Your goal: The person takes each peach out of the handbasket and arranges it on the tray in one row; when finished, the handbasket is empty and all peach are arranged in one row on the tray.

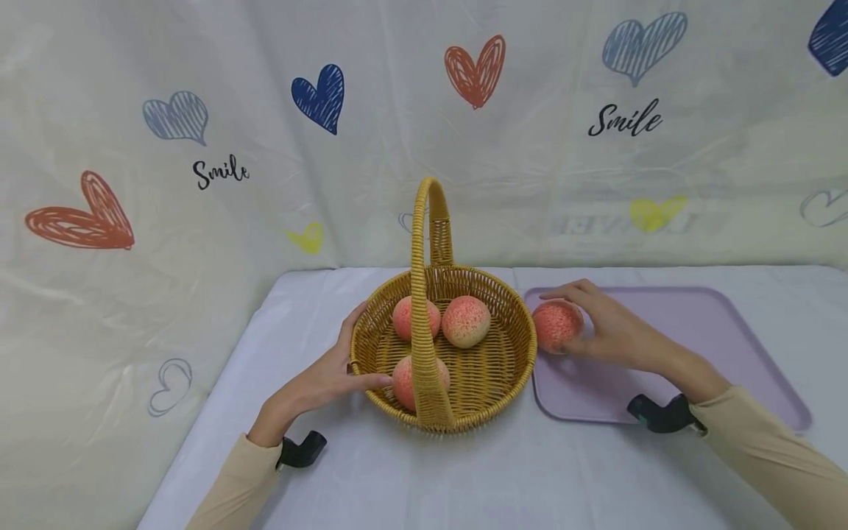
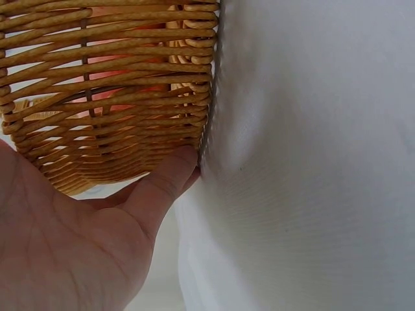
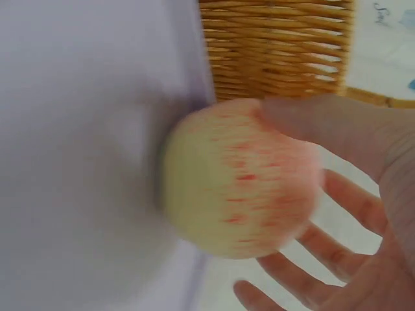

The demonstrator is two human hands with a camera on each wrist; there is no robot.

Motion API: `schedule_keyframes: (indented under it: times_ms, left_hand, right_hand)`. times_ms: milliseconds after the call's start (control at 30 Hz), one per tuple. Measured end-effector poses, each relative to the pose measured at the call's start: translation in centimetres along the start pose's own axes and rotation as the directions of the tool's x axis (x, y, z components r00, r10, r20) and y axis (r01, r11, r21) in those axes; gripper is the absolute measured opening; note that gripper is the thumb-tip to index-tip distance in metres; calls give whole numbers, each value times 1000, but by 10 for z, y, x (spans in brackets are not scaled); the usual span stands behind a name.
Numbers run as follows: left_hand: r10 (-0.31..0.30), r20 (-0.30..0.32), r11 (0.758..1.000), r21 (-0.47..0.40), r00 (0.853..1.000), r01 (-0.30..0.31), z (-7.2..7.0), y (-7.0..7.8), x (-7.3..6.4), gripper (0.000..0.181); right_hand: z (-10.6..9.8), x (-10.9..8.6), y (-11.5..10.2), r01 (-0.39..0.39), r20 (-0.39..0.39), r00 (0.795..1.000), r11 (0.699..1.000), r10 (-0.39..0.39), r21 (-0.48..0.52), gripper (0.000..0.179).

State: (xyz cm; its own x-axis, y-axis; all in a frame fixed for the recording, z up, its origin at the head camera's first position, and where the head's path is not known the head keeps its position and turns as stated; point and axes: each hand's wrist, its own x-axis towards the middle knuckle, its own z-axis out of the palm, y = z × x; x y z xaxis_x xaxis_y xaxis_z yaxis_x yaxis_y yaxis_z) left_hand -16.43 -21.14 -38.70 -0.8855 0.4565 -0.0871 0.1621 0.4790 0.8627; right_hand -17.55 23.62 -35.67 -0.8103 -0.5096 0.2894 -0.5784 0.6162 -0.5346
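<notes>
A yellow-brown wicker basket (image 1: 497,383) with a tall arched handle holds three pink-and-cream peaches, one of them (image 1: 467,322) right of the handle. My left hand (image 1: 324,377) holds the basket's left side from outside, the thumb low at the front and the fingers farther back. In the left wrist view, the thumb (image 2: 162,184) lies against the lower weave. Just right of the basket, my right hand (image 1: 612,331) grips another peach (image 1: 555,326) between thumb and fingers, over the tray's left end. That peach (image 3: 237,188) is blurred in the right wrist view.
The shallow lilac tray (image 1: 702,316) lies to the right of the basket, beneath the right hand. White cloth (image 1: 477,486) covers the table. Behind stands a pale curtain (image 1: 384,147) printed with hearts and words. Dark wrist mounts (image 1: 662,414) sit on both forearms.
</notes>
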Motion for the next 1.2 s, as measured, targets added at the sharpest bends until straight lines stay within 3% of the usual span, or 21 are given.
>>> schedule_keyframes:
  times_ms: [133,267,400,533,700,1033,1200]
  left_hand:
    - [2,6,1000,-10,1000,-1,0,-1,1,125]
    - [1,5,1000,-14,1000,-1,0,-1,0,124]
    - [-3,2,1000,-17,1000,3,0,-1,-1,124]
    - [-7,-1,1000,-17,1000,7,1,0,0,124]
    - [-11,-4,1000,-3,1000,11,0,-1,-1,124]
    - [6,-2,1000,0,1000,-6,-1,-3,0,125]
    - [4,2,1000,3,1000,-4,0,-3,1,124]
  right_hand:
    - [-6,5,-24,60,-58,996,998,-60,-1,60]
    - [4,18,-63,169,-84,982,985,-167,22,54]
    - [27,29,-92,258,-16,966,963,-257,78,50]
    - [54,36,-110,283,88,952,951,-295,124,48]
    - [81,47,-121,321,149,927,933,-345,160,49]
    - [108,68,-118,479,123,852,851,-510,214,35]
    - [113,73,-113,514,108,834,832,-542,210,34]
